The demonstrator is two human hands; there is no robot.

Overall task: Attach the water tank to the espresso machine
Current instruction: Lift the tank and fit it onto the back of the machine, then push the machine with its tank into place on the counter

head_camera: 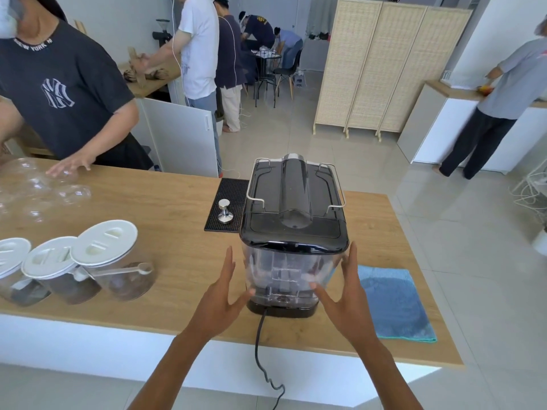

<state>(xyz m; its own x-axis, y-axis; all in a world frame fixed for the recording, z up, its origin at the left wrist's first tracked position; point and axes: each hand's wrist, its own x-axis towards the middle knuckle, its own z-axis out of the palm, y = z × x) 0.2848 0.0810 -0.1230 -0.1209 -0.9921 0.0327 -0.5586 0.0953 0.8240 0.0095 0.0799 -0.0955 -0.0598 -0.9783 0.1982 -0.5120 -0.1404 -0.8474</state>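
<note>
I see water tank already upright at rear of espresso machine, looks seated; my left hand and right hand open, flanking tank, holding nothing; only final press-check seems left.

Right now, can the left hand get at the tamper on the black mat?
Probably yes. The left hand is open beside the tank, and bare counter lies between it and the tamper; nothing blocks the way.
</note>
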